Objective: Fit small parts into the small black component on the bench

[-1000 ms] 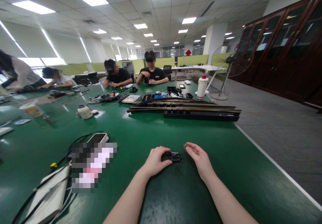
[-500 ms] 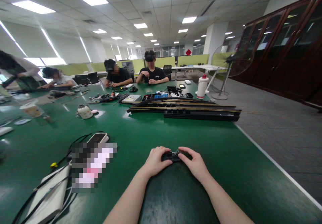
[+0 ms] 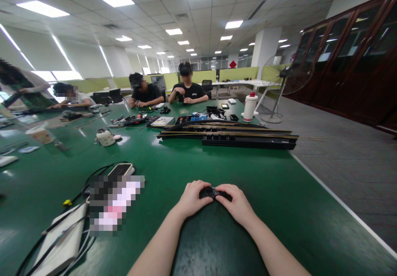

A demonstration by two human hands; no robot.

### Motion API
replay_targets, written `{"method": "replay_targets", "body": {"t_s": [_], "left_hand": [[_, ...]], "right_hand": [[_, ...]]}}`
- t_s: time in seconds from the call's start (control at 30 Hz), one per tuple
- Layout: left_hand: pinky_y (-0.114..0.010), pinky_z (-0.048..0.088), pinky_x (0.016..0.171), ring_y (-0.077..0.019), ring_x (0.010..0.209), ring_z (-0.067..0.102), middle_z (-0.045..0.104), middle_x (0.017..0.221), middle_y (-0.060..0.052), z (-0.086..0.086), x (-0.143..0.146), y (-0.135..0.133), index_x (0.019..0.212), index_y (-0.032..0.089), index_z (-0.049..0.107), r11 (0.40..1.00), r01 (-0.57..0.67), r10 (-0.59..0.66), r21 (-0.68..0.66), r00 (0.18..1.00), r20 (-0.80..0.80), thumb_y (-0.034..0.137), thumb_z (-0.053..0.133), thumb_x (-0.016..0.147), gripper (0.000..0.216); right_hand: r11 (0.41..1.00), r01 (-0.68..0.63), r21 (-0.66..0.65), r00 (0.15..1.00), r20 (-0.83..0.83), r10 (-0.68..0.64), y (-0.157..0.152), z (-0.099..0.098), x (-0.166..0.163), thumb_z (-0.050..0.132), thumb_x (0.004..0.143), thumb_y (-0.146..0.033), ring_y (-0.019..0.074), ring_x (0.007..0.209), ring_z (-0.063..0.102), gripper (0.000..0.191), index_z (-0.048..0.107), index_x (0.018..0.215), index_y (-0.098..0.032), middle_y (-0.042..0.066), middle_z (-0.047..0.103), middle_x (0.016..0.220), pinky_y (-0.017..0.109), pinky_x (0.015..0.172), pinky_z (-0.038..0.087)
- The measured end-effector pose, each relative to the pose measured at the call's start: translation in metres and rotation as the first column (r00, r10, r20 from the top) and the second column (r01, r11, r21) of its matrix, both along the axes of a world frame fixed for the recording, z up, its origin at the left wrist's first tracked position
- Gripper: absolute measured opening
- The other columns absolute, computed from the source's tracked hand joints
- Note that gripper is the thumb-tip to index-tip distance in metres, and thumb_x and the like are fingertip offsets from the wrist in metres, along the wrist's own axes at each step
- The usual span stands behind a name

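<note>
A small black part (image 3: 211, 192) with some grey detail on its top lies low over the green table (image 3: 173, 164), between my two hands. My left hand (image 3: 192, 198) grips its left end, thumb at the near side and fingers at the far side. Around the right end my right hand (image 3: 235, 201) is closed the same way, its thumb and fingertips close to the middle. My fingers cover much of the part, so its exact kind cannot be made out.
Black rails (image 3: 248, 143) with thin brass-coloured rods lie across the table ahead. To the left are a blurred-out phone (image 3: 119, 203), a white box (image 3: 63, 238) with cables, and a small pot-shaped cup (image 3: 104, 137). A white bottle (image 3: 249, 108) stands at the back right. Several people sit beyond.
My right hand has moved slightly left and closed in over the part, its fingertips now nearer my left hand. The left hand stays in place.
</note>
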State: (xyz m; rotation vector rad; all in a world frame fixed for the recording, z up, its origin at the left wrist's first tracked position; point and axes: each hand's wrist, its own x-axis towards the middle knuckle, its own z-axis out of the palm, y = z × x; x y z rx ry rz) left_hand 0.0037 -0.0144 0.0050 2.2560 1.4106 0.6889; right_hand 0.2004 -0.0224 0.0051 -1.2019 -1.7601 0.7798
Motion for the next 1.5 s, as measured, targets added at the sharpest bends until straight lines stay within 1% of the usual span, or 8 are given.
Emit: {"method": "replay_targets", "body": {"t_s": [0.07, 0.17, 0.4, 0.57, 0.7, 0.87, 1.13, 1.5], "left_hand": [[-0.036, 0.040, 0.090, -0.0230, 0.101, 0.055, 0.064, 0.107, -0.003, -0.0011, -0.0001, 0.0003, 0.110, 0.024, 0.059, 1.000, 0.001, -0.001, 0.004, 1.000, 0.005, 0.032, 0.069, 0.074, 0.038], [-0.036, 0.040, 0.090, -0.0229, 0.101, 0.056, 0.063, 0.107, -0.003, -0.0013, 0.0000, 0.0001, 0.110, 0.024, 0.059, 1.000, -0.002, 0.002, 0.007, 1.000, 0.006, 0.030, 0.070, 0.073, 0.039], [-0.035, 0.041, 0.089, -0.0226, 0.100, 0.056, 0.064, 0.106, -0.003, 0.0022, 0.0015, -0.0012, 0.110, 0.023, 0.059, 1.000, -0.009, 0.009, -0.004, 1.000, -0.009, 0.028, 0.070, 0.074, 0.038], [-0.036, 0.040, 0.089, -0.0228, 0.100, 0.056, 0.064, 0.104, -0.003, 0.0012, 0.0017, -0.0003, 0.109, 0.023, 0.060, 1.000, -0.013, 0.013, 0.000, 1.000, 0.001, 0.028, 0.070, 0.074, 0.036], [-0.035, 0.041, 0.088, -0.0222, 0.099, 0.056, 0.064, 0.103, -0.002, -0.0002, 0.0009, 0.0005, 0.108, 0.023, 0.060, 1.000, -0.011, 0.011, 0.007, 1.000, 0.010, 0.027, 0.071, 0.073, 0.037], [-0.034, 0.041, 0.087, -0.0220, 0.099, 0.057, 0.064, 0.104, -0.002, -0.0003, 0.0007, 0.0008, 0.109, 0.024, 0.060, 1.000, -0.011, 0.011, 0.012, 1.000, 0.002, 0.029, 0.070, 0.074, 0.037], [-0.035, 0.041, 0.087, -0.0222, 0.099, 0.057, 0.064, 0.104, -0.002, -0.0014, 0.0001, 0.0004, 0.108, 0.024, 0.060, 1.000, -0.005, 0.004, 0.016, 1.000, 0.030, 0.026, 0.072, 0.072, 0.038], [-0.034, 0.042, 0.087, -0.0215, 0.098, 0.057, 0.064, 0.103, -0.001, -0.0030, 0.0006, 0.0015, 0.107, 0.024, 0.060, 0.999, -0.007, 0.006, 0.032, 1.000, 0.025, 0.027, 0.072, 0.071, 0.038]], "right_hand": [[1.000, -0.007, 0.030, 0.998, 0.065, 0.005, -0.0001, -0.0011, -0.0013, 0.068, 0.070, -0.027, 0.0259, 0.099, 0.060, 0.020, 0.073, 0.089, -0.032, 0.004, 0.071, 0.100, 0.045, 0.093, 0.041], [0.999, -0.009, 0.040, 0.992, 0.125, 0.004, -0.0004, -0.0022, -0.0019, 0.068, 0.071, -0.026, 0.0266, 0.101, 0.059, 0.020, 0.073, 0.090, -0.032, 0.005, 0.070, 0.103, 0.046, 0.093, 0.041], [0.996, -0.027, 0.080, 0.981, 0.196, 0.011, -0.0012, -0.0041, -0.0003, 0.065, 0.075, -0.027, 0.0264, 0.102, 0.060, 0.021, 0.071, 0.095, -0.031, 0.004, 0.069, 0.106, 0.045, 0.093, 0.041], [0.994, -0.046, 0.103, 0.947, 0.322, 0.011, -0.0030, -0.0027, -0.0014, 0.059, 0.081, -0.026, 0.0242, 0.107, 0.058, 0.021, 0.068, 0.100, -0.027, 0.006, 0.067, 0.111, 0.043, 0.094, 0.042], [0.990, -0.045, 0.134, 0.920, 0.392, -0.011, -0.0050, -0.0003, -0.0029, 0.057, 0.083, -0.026, 0.0240, 0.108, 0.057, 0.020, 0.067, 0.101, -0.027, 0.005, 0.066, 0.113, 0.043, 0.094, 0.042], [0.987, -0.044, 0.156, 0.909, 0.417, -0.025, -0.0069, 0.0014, -0.0044, 0.054, 0.085, -0.026, 0.0241, 0.109, 0.056, 0.020, 0.066, 0.101, -0.027, 0.006, 0.066, 0.113, 0.044, 0.094, 0.041], [0.988, -0.049, 0.149, 0.909, 0.415, -0.018, -0.0078, 0.0019, -0.0049, 0.052, 0.086, -0.026, 0.0240, 0.108, 0.056, 0.022, 0.066, 0.102, -0.026, 0.006, 0.066, 0.112, 0.044, 0.095, 0.040], [0.991, -0.043, 0.128, 0.911, 0.411, -0.013, -0.0069, 0.0008, -0.0048, 0.054, 0.084, -0.024, 0.0229, 0.108, 0.057, 0.022, 0.066, 0.102, -0.027, 0.005, 0.066, 0.113, 0.041, 0.094, 0.041]]}}
